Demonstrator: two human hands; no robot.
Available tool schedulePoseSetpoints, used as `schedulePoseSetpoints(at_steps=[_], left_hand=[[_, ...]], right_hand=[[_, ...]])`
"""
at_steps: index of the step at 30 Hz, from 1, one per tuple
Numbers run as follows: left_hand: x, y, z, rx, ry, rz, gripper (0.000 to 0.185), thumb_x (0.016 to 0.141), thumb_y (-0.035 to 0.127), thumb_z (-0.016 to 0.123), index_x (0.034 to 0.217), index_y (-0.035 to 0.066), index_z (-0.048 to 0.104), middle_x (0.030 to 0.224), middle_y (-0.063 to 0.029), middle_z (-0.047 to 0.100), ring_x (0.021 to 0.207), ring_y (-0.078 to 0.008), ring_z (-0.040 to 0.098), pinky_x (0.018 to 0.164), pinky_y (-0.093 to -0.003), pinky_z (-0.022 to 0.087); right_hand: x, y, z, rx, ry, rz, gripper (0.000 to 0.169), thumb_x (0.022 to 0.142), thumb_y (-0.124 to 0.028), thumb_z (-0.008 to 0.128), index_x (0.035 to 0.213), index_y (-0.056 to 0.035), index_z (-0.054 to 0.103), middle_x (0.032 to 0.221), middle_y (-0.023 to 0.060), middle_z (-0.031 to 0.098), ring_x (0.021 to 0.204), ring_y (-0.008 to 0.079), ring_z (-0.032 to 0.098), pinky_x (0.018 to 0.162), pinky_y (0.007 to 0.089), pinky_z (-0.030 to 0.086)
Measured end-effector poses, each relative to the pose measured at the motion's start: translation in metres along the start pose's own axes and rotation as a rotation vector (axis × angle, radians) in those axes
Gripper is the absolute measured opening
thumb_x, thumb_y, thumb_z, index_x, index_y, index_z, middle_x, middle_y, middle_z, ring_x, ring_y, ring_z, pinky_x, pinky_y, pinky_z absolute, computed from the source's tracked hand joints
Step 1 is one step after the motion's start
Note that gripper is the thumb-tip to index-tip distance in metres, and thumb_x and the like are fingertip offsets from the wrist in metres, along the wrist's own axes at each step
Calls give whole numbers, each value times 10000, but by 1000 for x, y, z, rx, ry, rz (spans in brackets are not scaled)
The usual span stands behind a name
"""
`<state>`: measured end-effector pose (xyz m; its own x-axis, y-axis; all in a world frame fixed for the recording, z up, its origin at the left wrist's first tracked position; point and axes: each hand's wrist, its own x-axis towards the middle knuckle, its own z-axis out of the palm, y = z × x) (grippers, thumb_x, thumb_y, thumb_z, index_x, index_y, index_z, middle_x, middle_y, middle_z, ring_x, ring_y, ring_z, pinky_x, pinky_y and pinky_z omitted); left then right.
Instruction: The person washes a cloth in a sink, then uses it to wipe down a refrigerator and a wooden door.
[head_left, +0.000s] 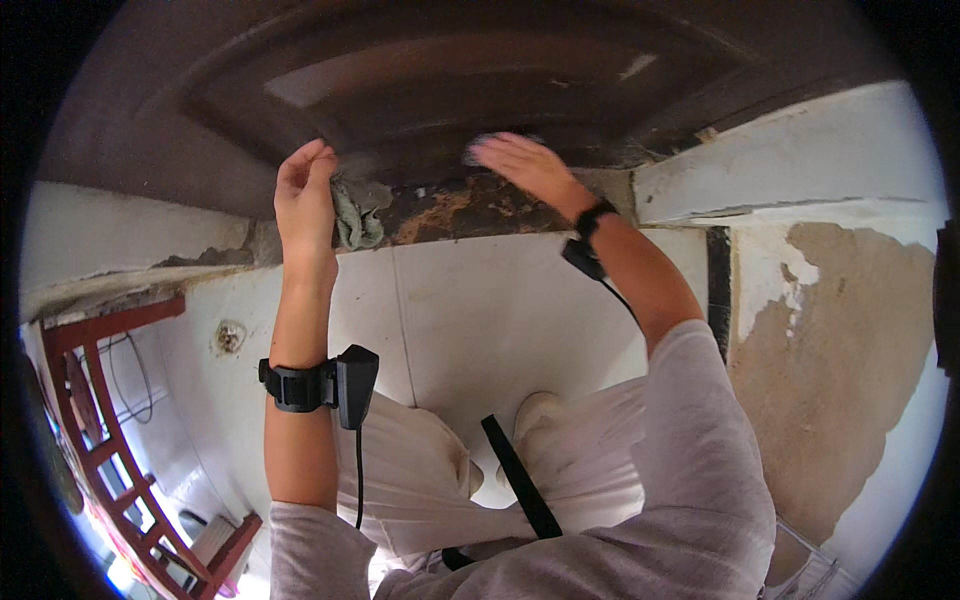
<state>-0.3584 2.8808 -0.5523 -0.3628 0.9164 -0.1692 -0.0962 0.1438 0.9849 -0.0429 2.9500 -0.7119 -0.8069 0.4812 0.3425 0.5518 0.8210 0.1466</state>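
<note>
A dark brown panelled door (450, 90) spans the top of the view. My left hand (304, 180) is loosely curled near its lower part, fingertips together and nothing visible between them. Just right of that wrist, a crumpled grey-green cloth (358, 214) lies on the worn threshold (442, 206). My right hand (529, 169) is blurred and stretched flat against the door's lower edge. Under its fingers shows a pale wad (472, 154), mostly covered, its material unclear.
White floor tiles (480, 300) lie below the threshold. White wall edges (780, 157) flank the door; the right wall (847, 360) has peeling paint. A red-brown wooden frame (112, 420) stands at lower left. A round floor drain (229, 336) is nearby. Each forearm wears a cabled black device (356, 386).
</note>
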Motion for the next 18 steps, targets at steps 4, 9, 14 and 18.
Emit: schedulePoseSetpoints(at_steps=[4,9,14,18], left_hand=[[3,-17,27,-109,-25,-53,237,893,185,621,1081,42,601,1066,-49,622,1023,-153,568,935,-284,413],[-1,-27,62,-110,-156,-322,534,849,462,661,1127,19,556,1046,-86,607,942,-179,587,767,-327,498],[-9,-5,62,-359,-175,-364,804,802,629,619,1245,6,372,1116,-131,568,946,-241,593,759,-380,515],[-11,1,46,-405,-164,-334,616,841,595,593,1162,86,462,1167,-129,575,962,-244,596,765,-385,517]], right_hand=[[-99,25,-71,-81,20,643,409,791,44,549,1177,-75,611,1256,96,587,1158,283,547,1002,381,441],[-74,27,-149,63,815,1133,257,854,20,549,1090,-17,646,1164,184,627,1058,305,611,928,365,462],[-38,76,-188,-243,1071,1024,310,918,-16,484,1206,89,535,1295,277,504,1204,392,495,1031,383,369],[-77,51,-57,-224,1002,1228,383,938,-33,452,1305,79,445,1393,285,396,1260,427,425,1047,410,342]])
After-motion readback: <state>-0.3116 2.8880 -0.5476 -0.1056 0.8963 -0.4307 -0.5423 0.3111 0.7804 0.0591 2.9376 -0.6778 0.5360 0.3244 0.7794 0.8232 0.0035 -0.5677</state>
